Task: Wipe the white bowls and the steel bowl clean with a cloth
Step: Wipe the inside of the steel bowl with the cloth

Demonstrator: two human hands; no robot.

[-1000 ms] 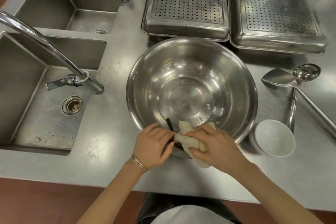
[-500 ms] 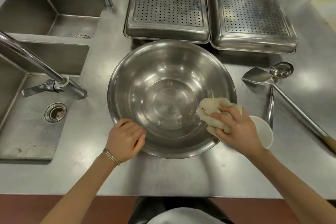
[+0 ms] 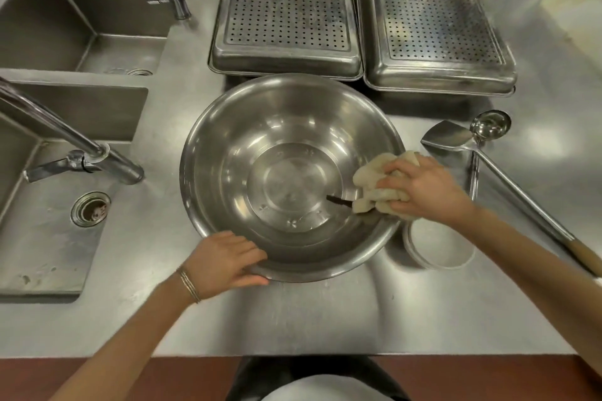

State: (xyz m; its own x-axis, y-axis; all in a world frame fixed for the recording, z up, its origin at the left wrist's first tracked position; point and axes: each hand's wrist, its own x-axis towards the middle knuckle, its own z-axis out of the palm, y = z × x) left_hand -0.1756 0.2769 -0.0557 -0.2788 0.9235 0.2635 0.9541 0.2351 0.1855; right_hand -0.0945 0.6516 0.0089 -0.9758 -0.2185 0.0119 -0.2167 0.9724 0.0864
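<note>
Stainless steel counter (image 3: 293, 319) fills the view, with two sink basins (image 3: 49, 205) on the left and two perforated trays (image 3: 286, 10) along the back. At the counter's middle stands the steel bowl (image 3: 260, 146), its far rim just short of the trays.

At the bowl's near-left rim, the left hand (image 3: 224, 262) lies palm down, fingers together and curled against the outer wall, thumb along the base; it grips nothing else. A thin bracelet (image 3: 189, 285) circles that wrist. The forearm runs back toward the lower left.

Reaching in from the lower right, the right hand (image 3: 423, 185) has its fingers closed on a bunched beige cloth (image 3: 374, 185), pressing it against the bowl's inner right wall just below the rim. A dark strip (image 3: 338, 200) sticks out from under the cloth toward the bowl's flat bottom.

Beneath the right wrist and just beside the steel bowl sits a white bowl (image 3: 439, 247); whether the two touch I cannot tell. A spatula (image 3: 446, 138) and a ladle (image 3: 490, 128) lie close on the right, their handles running toward the front edge.

Bare counter lies between the bowl and the front edge, and between the bowl and the near sink's faucet (image 3: 81, 146).
</note>
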